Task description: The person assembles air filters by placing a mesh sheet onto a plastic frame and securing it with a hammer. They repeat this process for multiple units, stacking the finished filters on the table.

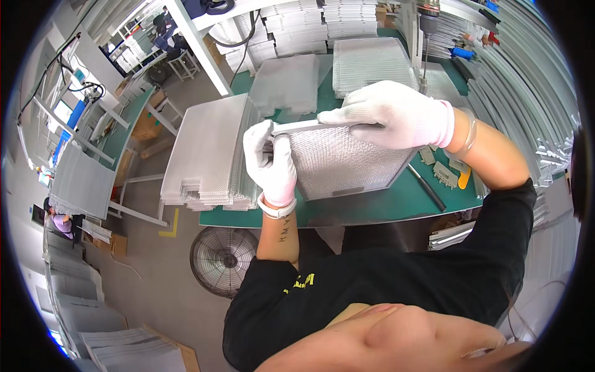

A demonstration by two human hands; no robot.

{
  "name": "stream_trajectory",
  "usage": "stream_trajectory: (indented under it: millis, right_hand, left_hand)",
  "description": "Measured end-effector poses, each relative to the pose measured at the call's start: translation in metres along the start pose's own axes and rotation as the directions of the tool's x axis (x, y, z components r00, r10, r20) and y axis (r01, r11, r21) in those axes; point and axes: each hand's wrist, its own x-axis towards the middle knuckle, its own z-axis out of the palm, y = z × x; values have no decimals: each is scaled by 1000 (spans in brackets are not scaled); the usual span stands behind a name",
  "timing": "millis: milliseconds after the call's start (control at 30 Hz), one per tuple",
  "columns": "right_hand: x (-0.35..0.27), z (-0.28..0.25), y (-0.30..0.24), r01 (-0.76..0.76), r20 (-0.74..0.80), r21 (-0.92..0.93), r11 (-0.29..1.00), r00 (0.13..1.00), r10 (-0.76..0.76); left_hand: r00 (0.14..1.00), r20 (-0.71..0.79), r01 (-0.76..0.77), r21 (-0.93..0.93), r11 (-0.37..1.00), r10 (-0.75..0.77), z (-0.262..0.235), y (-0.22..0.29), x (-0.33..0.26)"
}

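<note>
A silver metal mesh filter panel (347,161) with a thin frame stands tilted over the green worktable (279,214), its lower edge near the tabletop. My left hand (271,162), in a white glove, grips the panel's upper left corner between thumb and fingers. Along the top edge lies my right hand (393,115), also gloved, with its thumb on the mesh face and its fingers over the frame. Right of the panel, a black-handled tool (429,189) rests on the table beside small grey metal pieces (444,175) and a yellow piece (463,179).
To the left is a tall stack of mesh sheets (207,142). Further sheet stacks (372,59) and a single pile (286,80) stand at the back. A drill-like tool (427,22) hangs above. Long metal strips (527,80) fill the right; a floor fan (228,260) stands below.
</note>
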Motion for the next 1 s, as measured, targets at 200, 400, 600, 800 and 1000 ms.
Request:
stream_trajectory:
  millis: [200,400,600,800,1000]
  right_hand:
    - [-2,0,1,46,24,-61,997,999,-44]
    - [-13,-10,-3,-45,52,-169,985,997,55]
    - [-101,-27,-25,-356,-118,-174,918,933,339]
    - [-159,39,-53,-179,71,575,798,983,169]
    - [-187,86,-74,-133,-12,780,612,974,227]
  left_hand:
    - [963,183,-201,7,980,196,0,-13,3]
    - [968,242,-114,185,976,67,-11,-14,0]
    - [929,281,-233,-64,971,241,-22,14,-21]
    - [620,764,108,-311,944,180,-86,83,-65]
    - [686,500,-262,-508,821,529,-73,84,-100]
